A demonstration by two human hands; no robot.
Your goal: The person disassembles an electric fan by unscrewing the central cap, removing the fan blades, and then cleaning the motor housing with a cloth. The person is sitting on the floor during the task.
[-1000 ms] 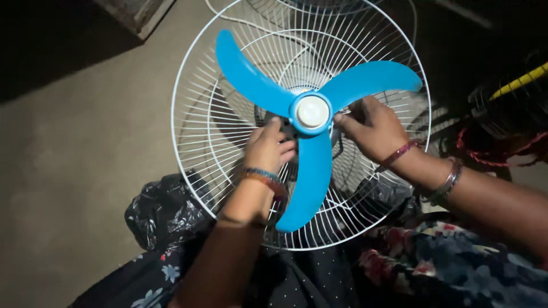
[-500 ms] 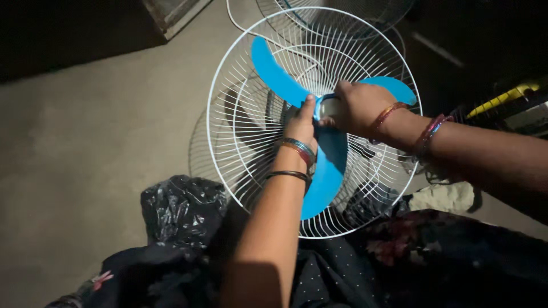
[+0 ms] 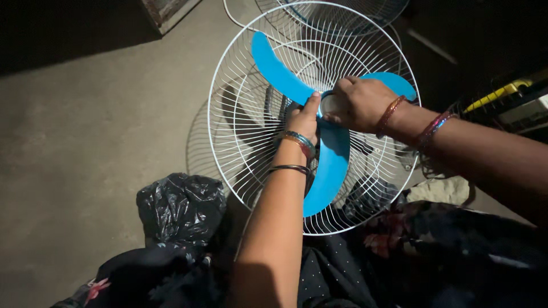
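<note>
I see no labels, signs or screens; only a crumpled black plastic bag (image 3: 180,206) on the floor, lower left.

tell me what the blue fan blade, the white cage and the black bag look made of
Blue three-lobed fan blade: likely moulded plastic, smooth, even colour, slight sheen. White round wire cage: probably painted or coated metal, thin stiff rods. Black crumpled bag: thin plastic film, glossy wrinkles.

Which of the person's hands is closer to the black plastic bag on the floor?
Left. The left hand rests on the fan's middle, on the side toward the black plastic bag. The right hand covers the hub from the far side, farther from the bag.
</note>
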